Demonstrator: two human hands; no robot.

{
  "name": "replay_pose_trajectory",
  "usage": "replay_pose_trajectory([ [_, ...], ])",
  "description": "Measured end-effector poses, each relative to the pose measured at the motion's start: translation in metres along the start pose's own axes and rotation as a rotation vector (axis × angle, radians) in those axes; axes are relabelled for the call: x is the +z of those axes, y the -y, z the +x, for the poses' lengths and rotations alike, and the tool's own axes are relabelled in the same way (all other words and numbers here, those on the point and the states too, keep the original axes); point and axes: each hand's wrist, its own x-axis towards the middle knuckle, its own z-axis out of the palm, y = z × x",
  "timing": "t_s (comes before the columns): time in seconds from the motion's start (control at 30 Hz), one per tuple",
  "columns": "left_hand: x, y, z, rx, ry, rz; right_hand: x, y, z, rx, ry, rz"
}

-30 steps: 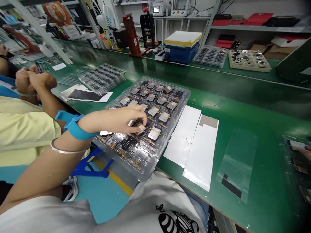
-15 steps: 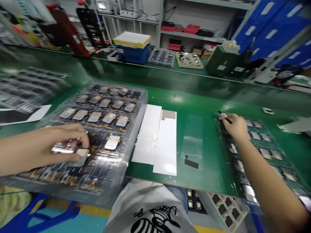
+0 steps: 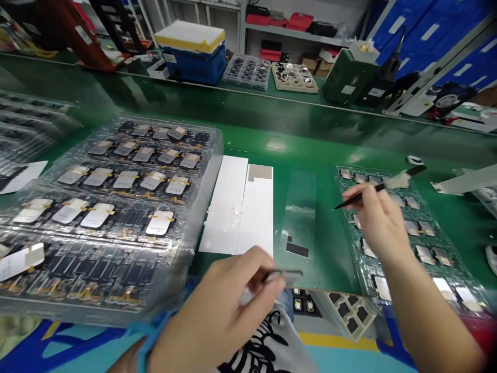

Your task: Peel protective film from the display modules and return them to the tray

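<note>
Pinching a small thin piece [image 3: 292, 274] between thumb and fingertips, my left hand [image 3: 233, 298] sits low in the head view, at the near edge of the green bench [image 3: 248, 139]. The piece pokes out past the fingers with a dark outline, too blurred from where I sit to tell what it is. A blue band [image 3: 149, 331] circles that wrist. My right hand [image 3: 378, 217] is closed narrowly around a pair of tweezers [image 3: 396, 182], dark tip pointing left, the other end rising to the right; I cannot tell whether the tips are parted. That hand is over the left side of the right-hand tray [image 3: 359, 269], clear plastic with rows of small flat parts. Across the bench I see the left-hand tray [image 3: 194, 228], also clear, carrying silvery flat panels [image 3: 97, 215] in rows, with one panel lying askew at its near left. Between the trays, two white sheets [image 3: 223, 207] lie side by side, and next to them is a clear film [image 3: 301, 207] with a black patch [image 3: 297, 249] toward its near end. Along the back ledge I make out a blue box [image 3: 198, 65] and a beige tray [image 3: 297, 90] of round parts.
</note>
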Motion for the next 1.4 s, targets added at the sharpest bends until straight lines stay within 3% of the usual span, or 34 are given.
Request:
replay_pose_trajectory([
  [0.07,0.027,0.011,0.024,-0.063,0.042,-0.061,0.012,0.008,-0.028,0.036,0.084,0.140],
  [0.13,0.043,0.027,0.039,-0.100,0.065,-0.052,0.026,0.009,-0.052,0.076,0.096,0.228],
  [0.23,0.051,0.044,0.051,-0.132,0.086,-0.029,0.046,0.001,-0.079,0.151,0.046,0.340],
  [0.37,0.051,0.047,0.058,-0.175,0.133,-0.015,0.066,-0.008,-0.097,0.227,-0.028,0.385],
  [0.53,0.052,0.047,0.063,-0.216,0.167,-0.011,0.072,-0.010,-0.102,0.253,-0.096,0.412],
  [0.93,0.045,0.043,0.057,-0.246,0.271,0.148,0.070,-0.007,-0.104,0.263,-0.078,0.454],
  [1.4,0.047,0.044,0.057,-0.255,0.249,0.127,0.070,-0.007,-0.103,0.276,-0.112,0.430],
])
